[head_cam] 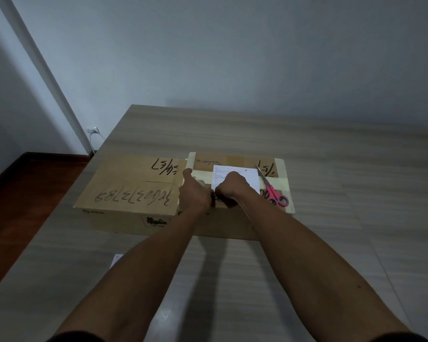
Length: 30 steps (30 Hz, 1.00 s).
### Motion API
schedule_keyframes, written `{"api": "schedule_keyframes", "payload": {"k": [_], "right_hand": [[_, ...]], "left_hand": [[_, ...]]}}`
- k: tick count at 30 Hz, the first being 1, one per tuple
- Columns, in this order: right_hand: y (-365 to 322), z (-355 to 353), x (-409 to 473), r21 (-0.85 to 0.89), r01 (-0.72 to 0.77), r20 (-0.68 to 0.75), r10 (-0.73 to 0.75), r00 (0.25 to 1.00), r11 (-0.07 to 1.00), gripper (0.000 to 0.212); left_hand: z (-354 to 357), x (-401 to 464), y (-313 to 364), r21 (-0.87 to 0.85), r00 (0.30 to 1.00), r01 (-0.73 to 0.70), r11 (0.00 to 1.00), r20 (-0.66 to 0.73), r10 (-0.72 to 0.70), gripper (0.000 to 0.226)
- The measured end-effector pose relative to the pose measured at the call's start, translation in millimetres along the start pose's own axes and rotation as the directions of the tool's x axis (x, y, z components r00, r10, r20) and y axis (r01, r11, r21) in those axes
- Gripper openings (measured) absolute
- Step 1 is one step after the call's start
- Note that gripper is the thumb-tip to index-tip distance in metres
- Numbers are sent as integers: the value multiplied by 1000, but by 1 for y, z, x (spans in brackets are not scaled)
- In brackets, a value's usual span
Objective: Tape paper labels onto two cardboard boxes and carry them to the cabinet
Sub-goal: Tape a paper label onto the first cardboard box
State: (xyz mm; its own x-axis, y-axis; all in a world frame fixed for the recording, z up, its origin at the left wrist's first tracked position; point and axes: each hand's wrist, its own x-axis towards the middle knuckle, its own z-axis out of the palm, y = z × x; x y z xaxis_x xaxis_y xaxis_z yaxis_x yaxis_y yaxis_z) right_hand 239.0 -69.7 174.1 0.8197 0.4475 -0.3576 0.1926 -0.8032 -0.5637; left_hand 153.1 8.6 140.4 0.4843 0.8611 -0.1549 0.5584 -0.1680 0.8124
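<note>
Cardboard boxes, two of them, sit side by side and touching on the pale wood-grain table [307, 149], with your bare forearms reaching in from the near edge. The right box [279, 166] is the landmark: banded with cream tape, it carries a white paper label [245, 177] lying flat on its top. Your right hand [229, 187] rests on the near left part of that label, knuckles up and fingers curled under; whether they pinch the label's edge, a strip of tape or something dark beneath cannot be told from this angle. Your left hand [195, 191] sits just left of the label, at the seam where the right box meets the left box [126, 186], thumb raised toward the far side and fingers bent down over a cream tape band; what they grip, if anything, is hidden. The two hands are nearly touching each other. Pink-handled scissors [273, 191] lie on the right box just right of the label, blades pointing to the far side, handles toward you. The left box bears large black handwritten marks on its top. A second white sheet [116, 259] peeks out on the table nearer you than the boxes, partly hidden by your left forearm. Left of the boxes, beyond the table edge, a wall socket [92, 131] holds a white plug.
</note>
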Motion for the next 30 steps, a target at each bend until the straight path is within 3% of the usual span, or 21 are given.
{"api": "schedule_keyframes", "payload": {"k": [4,8,13,16,18,20,23,26,30], "right_hand": [[10,-10,1,-64,-16,-42,13,999,998,50],[15,-14,-2,-87,-10,-69,4,998,996,64],[21,-21,-5,-42,-6,-51,4,999,999,58],[29,-21,-6,-28,58,-53,-59,997,998,42],[38,-20,-7,-4,124,-148,-124,981,992,32],[50,-25,-11,-10,136,-366,-130,921,991,25],[67,-34,-12,-161,14,-555,-103,825,987,23],[83,-42,-11,-212,-113,-518,-14,855,971,28],[94,-39,-13,-205,-161,-467,48,883,965,23]], "left_hand": [[-7,7,-1,35,1000,-25,999,-16,25,97],[-15,12,-4,65,998,-56,996,6,56,114],[-20,13,-10,59,985,-171,984,34,169,115],[-23,11,-20,-10,956,-278,961,95,278,103],[-27,10,-26,-76,934,-342,937,85,347,77],[-30,7,-29,-85,896,-428,900,86,435,55],[-34,3,-28,18,844,-524,852,143,516,48],[-37,0,-28,131,793,-601,788,220,569,48],[-39,-2,-28,178,748,-652,737,309,587,57]]}}
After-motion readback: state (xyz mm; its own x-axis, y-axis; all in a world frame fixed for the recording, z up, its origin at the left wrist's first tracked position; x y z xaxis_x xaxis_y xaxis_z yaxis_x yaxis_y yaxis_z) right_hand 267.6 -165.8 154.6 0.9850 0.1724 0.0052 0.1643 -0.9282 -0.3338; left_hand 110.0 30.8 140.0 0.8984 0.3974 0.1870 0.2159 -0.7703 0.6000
